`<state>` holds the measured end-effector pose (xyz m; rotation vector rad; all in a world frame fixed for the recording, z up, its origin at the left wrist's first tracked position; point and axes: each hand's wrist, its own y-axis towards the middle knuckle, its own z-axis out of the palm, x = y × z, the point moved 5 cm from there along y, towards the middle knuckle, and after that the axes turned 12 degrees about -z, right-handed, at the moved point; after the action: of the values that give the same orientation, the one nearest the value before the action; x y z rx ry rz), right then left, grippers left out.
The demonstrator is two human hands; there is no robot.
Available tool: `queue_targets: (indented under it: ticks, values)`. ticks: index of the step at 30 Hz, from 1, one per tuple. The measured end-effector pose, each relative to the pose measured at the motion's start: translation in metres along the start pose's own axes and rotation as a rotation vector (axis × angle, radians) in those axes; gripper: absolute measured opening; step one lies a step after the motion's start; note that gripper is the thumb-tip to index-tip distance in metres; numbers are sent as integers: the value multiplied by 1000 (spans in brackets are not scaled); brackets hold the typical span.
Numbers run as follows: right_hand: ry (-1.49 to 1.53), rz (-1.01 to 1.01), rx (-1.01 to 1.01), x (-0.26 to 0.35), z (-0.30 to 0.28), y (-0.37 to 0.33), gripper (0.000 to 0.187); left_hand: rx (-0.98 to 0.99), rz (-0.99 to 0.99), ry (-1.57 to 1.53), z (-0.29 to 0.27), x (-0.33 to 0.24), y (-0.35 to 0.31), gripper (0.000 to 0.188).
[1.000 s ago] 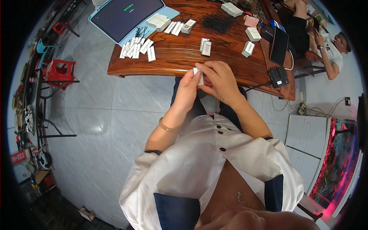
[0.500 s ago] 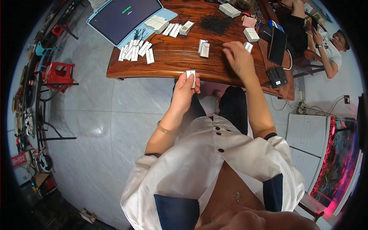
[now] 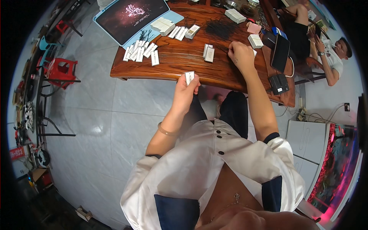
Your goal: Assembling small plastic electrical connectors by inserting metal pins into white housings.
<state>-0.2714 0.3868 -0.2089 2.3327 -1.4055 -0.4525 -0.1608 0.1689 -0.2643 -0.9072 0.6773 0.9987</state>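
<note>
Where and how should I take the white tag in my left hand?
Probably pinch the white tag by its far end, across the long edges, from the table side. That flat end juts free, while your left hand covers the near part.

The right hand's fingers [image 3: 232, 50] have left the tag [image 3: 189, 76]; the tablet screen [image 3: 130, 21] turned reddish.

A white shirt [image 3: 172, 168] was worn with dark trousers [image 3: 234, 113].
Dark buttons [image 3: 219, 137], navy panels [image 3: 177, 211] and dark sleeve bands [image 3: 271, 137] trimmed it; a tan bangle [image 3: 167, 133] circled the left forearm [image 3: 179, 107], beside a silvery pendant necklace [image 3: 236, 197] higher up.
</note>
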Motion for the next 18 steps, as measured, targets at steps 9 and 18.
queue_targets:
  ticks: [9, 18]
  values:
    - [367, 187, 20, -6, -12, -17, 16, -21, 73, -62, -5, -9, 3, 13]
    - [413, 150, -157, -4, -33, -31, 19, -43, 94, -50, -8, -11, 0, 15]
